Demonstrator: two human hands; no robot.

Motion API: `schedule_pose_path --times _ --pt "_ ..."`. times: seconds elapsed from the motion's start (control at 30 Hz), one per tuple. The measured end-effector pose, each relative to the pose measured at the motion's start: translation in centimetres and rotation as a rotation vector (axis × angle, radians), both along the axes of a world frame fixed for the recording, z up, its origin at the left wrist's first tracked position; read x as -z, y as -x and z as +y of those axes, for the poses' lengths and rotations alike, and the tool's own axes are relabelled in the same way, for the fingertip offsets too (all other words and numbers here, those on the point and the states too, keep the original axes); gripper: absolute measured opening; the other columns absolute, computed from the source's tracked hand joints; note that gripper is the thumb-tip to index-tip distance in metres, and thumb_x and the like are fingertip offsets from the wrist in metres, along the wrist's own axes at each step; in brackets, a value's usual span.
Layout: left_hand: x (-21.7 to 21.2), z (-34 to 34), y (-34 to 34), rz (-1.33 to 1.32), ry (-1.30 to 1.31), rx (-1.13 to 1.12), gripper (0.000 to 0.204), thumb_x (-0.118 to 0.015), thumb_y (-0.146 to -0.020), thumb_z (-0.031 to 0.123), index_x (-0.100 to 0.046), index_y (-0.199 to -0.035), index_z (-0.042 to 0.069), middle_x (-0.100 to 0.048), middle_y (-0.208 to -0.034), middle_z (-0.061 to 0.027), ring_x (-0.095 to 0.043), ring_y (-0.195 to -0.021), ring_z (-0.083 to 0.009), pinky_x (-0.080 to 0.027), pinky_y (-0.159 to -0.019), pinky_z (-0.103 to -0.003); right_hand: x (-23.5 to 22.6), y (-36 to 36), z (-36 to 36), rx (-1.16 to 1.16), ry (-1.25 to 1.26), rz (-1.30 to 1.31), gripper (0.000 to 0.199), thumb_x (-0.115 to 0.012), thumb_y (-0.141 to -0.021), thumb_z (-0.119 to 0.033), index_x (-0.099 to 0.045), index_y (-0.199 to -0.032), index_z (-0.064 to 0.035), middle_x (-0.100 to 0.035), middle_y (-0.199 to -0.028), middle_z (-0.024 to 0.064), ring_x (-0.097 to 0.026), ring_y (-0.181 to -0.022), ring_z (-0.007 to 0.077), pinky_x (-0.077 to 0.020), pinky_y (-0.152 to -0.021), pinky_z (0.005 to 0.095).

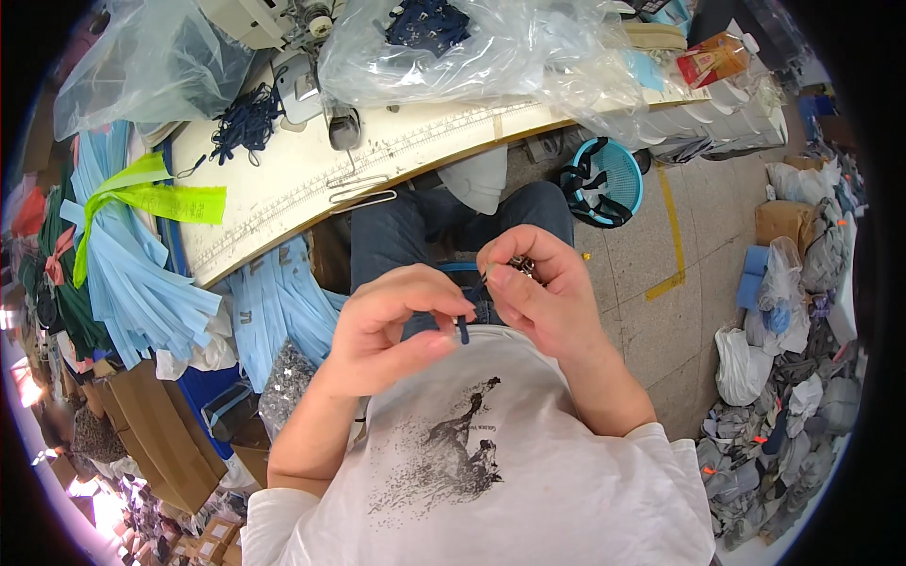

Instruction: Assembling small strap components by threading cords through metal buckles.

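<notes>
In front of my shirt, my left hand (392, 321) is curled around the end of a short navy strap (463, 330), with something small and shiny beside it at the fingertips. My right hand (540, 292) is close by on the right, its thumb and forefinger pinched on a dark part of what looks like the same strap. Several small metal pieces (521, 268) show in the curl of the right fingers; their exact kind is too small to make out.
Ahead is a white sewing table (396, 141) with a machine (247, 21), a pile of navy straps (247, 123) and clear plastic bags (510, 57). Light blue fabric strips (142, 245) hang at the left. On the floor stands a turquoise basket (623, 179); grey bundles (755, 462) lie right.
</notes>
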State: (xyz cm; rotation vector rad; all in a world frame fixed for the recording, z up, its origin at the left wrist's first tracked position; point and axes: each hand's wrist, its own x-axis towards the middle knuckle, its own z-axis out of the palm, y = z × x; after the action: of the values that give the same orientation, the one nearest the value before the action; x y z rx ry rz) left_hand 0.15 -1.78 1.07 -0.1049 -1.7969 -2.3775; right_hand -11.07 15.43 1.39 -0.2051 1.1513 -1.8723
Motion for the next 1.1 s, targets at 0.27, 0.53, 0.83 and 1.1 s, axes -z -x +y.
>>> schedule_pose_path --times 0.27,0.53,0.83,1.1 --pt "-1.6 1.6 0.3 -0.313 -0.176 -0.216 0.023 -0.063 -0.085 -0.007 -0.064 -0.108 -0.004 -0.06 -0.096 -0.0081 -0.057 -0.083 -0.0112 -0.047 -0.073 -0.023 -0.6 -0.1 0.1 -0.018 -0.017 0.133 0.01 -0.063 -0.091 -0.004 -0.058 -0.1 -0.0039 -0.055 -0.077 -0.0056 -0.043 -0.06 -0.0011 -0.0332 -0.051 0.015" --pt "-0.7 1.2 -0.2 -0.252 0.01 -0.191 0.02 -0.063 -0.087 -0.007 -0.065 -0.106 -0.003 -0.063 -0.095 -0.0057 -0.06 -0.084 -0.0091 -0.047 -0.071 -0.021 0.1 -0.1 0.0 0.027 -0.059 0.549 0.008 -0.065 -0.089 -0.004 -0.062 -0.096 -0.0026 -0.059 -0.091 0.0002 -0.052 -0.075 0.0051 -0.0427 -0.063 0.0193" --pt "-0.6 2.5 -0.1 -0.24 0.294 -0.342 0.015 -0.064 -0.084 -0.007 -0.066 -0.098 -0.003 -0.068 -0.086 -0.0087 -0.063 -0.073 -0.0109 -0.048 -0.065 -0.022 0.3 0.2 0.4 -0.05 -0.071 0.417 0.01 -0.066 -0.089 -0.008 -0.062 -0.095 -0.0014 -0.06 -0.089 0.0006 -0.055 -0.078 0.0054 -0.0457 -0.067 0.0202" --pt "0.0 2.9 -0.7 -0.339 0.387 -0.345 0.021 -0.061 -0.088 -0.006 -0.061 -0.109 -0.003 -0.064 -0.102 -0.0088 -0.06 -0.086 -0.013 -0.049 -0.075 -0.023 2.0 -0.6 1.0 0.055 -0.095 0.67 0.017 -0.072 -0.083 -0.013 -0.067 -0.095 -0.0023 -0.062 -0.092 0.0065 -0.061 -0.078 0.0115 -0.0497 -0.068 0.025"
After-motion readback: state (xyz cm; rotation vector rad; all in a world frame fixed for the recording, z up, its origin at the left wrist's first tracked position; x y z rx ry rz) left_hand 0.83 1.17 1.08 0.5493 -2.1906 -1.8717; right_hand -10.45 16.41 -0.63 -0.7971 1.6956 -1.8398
